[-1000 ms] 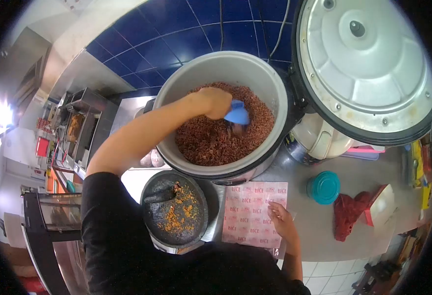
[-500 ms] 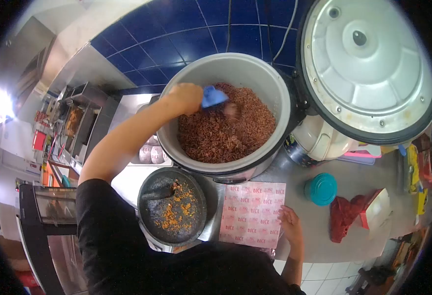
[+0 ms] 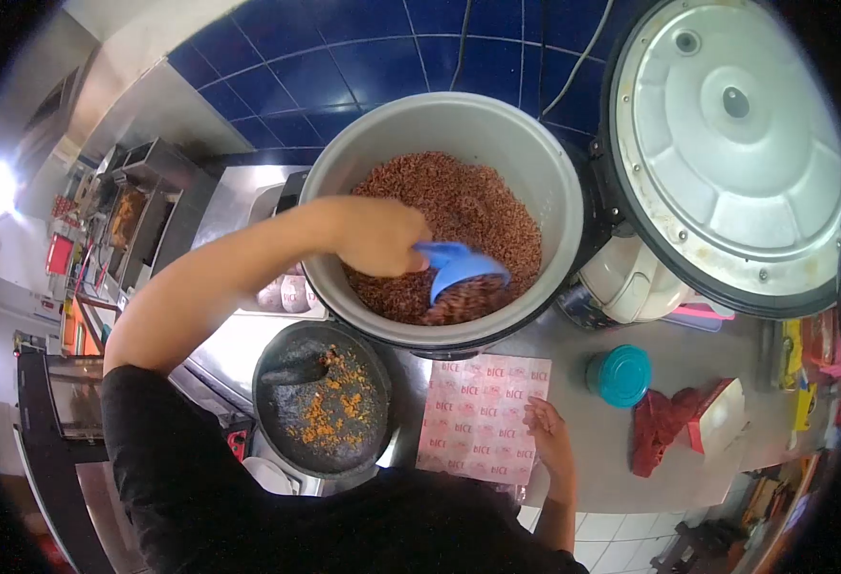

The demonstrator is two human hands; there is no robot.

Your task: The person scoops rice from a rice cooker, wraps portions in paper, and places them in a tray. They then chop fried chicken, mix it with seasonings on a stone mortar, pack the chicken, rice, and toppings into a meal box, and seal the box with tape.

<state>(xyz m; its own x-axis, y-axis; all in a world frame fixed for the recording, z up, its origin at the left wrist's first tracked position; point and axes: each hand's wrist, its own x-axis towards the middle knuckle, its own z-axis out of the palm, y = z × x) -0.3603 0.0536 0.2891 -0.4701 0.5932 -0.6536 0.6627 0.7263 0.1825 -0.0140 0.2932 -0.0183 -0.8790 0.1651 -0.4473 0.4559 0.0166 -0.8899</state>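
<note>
My left hand [image 3: 382, 236] is closed round the handle of a blue scoop [image 3: 466, 270]. The scoop is inside a large rice cooker [image 3: 330, 182], tilted over the near part of the reddish-brown cooked rice [image 3: 440, 191], with a blurred heap of grains at its mouth. At the right edge of a pink printed wrapping-paper sheet [image 3: 478, 421], my right hand [image 3: 547, 430] rests with its fingers extended onto the paper. Left of the paper stands a dark stone mortar [image 3: 277, 421] with orange-yellow crumbs [image 3: 330, 416] and a pestle [image 3: 296, 371] in it.
The cooker's raised lid [image 3: 727, 182] stands at the right. On the steel counter are a teal lidded tub [image 3: 621, 375], a dark red cloth [image 3: 657, 430] and a white-and-red paper box [image 3: 719, 416]. Wrapped rice packs [image 3: 293, 294] lie left of the cooker.
My left hand has moved right and nearer to me inside the cooker, bringing the scoop to the near side with rice at its mouth. My right hand stays by the paper's edge.
</note>
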